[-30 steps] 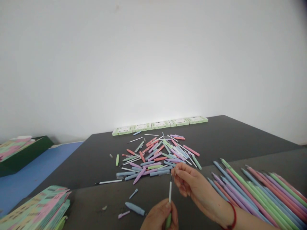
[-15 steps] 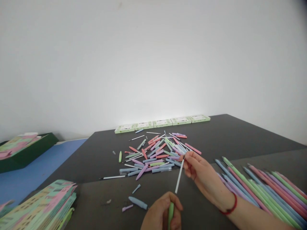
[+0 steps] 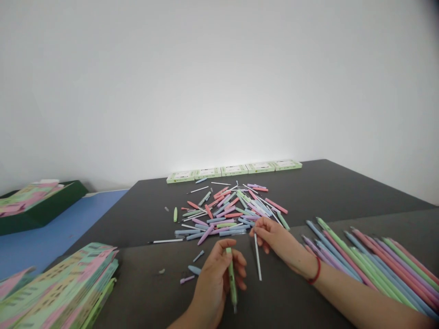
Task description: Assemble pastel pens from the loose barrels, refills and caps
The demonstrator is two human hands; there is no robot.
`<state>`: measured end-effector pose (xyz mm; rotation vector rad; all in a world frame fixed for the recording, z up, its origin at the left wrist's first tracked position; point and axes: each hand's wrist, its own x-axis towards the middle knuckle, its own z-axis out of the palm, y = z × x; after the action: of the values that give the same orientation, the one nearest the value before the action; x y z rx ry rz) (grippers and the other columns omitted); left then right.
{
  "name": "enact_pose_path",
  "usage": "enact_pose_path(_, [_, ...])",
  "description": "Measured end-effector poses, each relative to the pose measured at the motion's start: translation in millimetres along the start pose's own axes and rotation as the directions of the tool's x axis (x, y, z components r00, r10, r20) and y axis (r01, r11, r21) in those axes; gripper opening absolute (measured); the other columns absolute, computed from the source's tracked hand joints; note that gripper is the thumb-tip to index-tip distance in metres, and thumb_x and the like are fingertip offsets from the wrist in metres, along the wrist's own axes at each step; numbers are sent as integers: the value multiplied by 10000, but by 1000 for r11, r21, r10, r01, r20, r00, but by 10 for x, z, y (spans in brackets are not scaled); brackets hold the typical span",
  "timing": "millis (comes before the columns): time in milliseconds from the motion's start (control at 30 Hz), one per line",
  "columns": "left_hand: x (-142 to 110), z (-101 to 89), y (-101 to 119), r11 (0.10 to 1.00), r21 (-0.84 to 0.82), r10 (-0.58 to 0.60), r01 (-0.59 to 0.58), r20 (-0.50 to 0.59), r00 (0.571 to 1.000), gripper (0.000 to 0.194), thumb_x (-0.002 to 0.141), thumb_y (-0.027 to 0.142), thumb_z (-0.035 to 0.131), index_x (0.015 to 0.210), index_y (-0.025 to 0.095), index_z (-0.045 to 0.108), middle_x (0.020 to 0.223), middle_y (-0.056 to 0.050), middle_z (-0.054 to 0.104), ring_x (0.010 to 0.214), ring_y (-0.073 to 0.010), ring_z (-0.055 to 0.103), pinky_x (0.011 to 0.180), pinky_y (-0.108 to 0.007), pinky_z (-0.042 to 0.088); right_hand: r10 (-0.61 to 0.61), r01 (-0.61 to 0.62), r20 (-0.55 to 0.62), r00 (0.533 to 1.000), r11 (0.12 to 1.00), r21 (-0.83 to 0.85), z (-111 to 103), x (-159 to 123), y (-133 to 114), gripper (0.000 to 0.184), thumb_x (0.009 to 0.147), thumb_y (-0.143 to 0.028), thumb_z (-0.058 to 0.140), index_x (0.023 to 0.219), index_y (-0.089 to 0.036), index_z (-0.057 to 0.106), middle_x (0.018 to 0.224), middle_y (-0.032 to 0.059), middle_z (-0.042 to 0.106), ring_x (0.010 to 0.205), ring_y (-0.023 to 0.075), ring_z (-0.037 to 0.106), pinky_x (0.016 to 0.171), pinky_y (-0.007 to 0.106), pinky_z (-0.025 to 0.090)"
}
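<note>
My left hand [image 3: 214, 283] is closed around a green pen barrel [image 3: 232, 281], which points down toward me over the dark table [image 3: 308, 192]. My right hand [image 3: 276, 242] pinches the top end of a thin white refill [image 3: 257, 258], whose other end rests on the table just right of the barrel. A red cord circles my right wrist. Just beyond both hands lies a heap of loose pastel pen parts [image 3: 229, 210]: barrels, caps and white refills.
A fan of finished pastel pens [image 3: 370, 258] lies at the right. Stacks of printed cards [image 3: 65, 288] sit at the lower left, and a green tray [image 3: 41, 205] of more cards on a blue surface. A row of light green boxes [image 3: 233, 170] lines the table's far edge.
The white refill has come out of the green barrel. My right hand lowered it to the table, and my left hand rose with the barrel. The view tilted slightly down.
</note>
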<state>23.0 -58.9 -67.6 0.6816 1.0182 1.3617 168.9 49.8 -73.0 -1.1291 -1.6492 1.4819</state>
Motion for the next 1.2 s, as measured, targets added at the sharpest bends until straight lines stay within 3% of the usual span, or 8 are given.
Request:
enact_pose_path(133, [84,-90,116,896,443,-17,-22,85,996,312,848,248,470,1144,180,400,841,-24,635,523,-121,514,406,-214,360,41,-35,66,997,996,-87,2,-16,27,78,790,-200,467,732,-185,517,506,-77,497,365,60,397,370,175,301])
enact_pose_path(267, [127,-161,264,395,899,78,-189,173,982,221,817,140,472,1028,207,481,815,-16,669,692,-183,599,639,-296,426,56,-37,100,993,983,-178,17,0,68,68,750,-138,464,738,-191,504,482,-85,493,323,60,380,333,171,278])
enact_pose_path(400, [143,-222,345,-42,965,169,-260,263,950,130,831,111,443,849,216,517,866,-35,638,808,-219,597,710,-326,423,18,4,89,996,969,-246,47,-7,67,80,722,-117,491,720,-196,500,491,-82,485,349,69,400,330,168,275])
enact_pose_path(667, [254,-378,327,-228,921,268,-315,370,890,244,776,93,537,994,194,580,1012,-65,616,999,-259,541,909,-419,411,-48,64,67,997,964,-257,62,-63,16,121,695,-75,516,680,-192,486,535,-71,471,432,70,434,374,162,269])
enact_pose_path(800, [121,-251,294,-154,899,373,-410,437,819,380,764,99,552,1126,215,536,1169,-82,568,1136,-292,473,995,-480,336,-45,60,99,994,986,-156,100,-100,-38,80,754,-121,466,725,-195,469,538,-72,487,415,74,434,378,171,326])
enact_pose_path(900, [-29,-95,202,182,871,351,-457,377,857,326,784,109,534,1089,220,520,1083,-78,595,1032,-264,543,912,-427,415,-76,84,116,990,994,-66,166,-180,-111,74,791,-139,430,766,-197,468,565,-71,512,431,70,461,416,174,376])
enact_pose_path(1033, [-65,-22,-18,818,558,11,-141,229,973,196,879,341,495,1009,198,459,873,-65,628,609,-168,597,467,-253,449,-97,82,145,985,991,106,272,-314,-187,73,779,-134,441,784,-200,471,585,-74,521,422,66,467,401,172,370])
enact_pose_path(1200, [58,-90,-187,958,200,-265,206,336,904,347,793,440,622,931,168,457,696,-51,656,507,-136,603,399,-194,454,-45,22,168,985,990,139,284,-340,-205,103,723,-99,466,769,-186,499,560,-73,529,426,63,458,395,163,341])
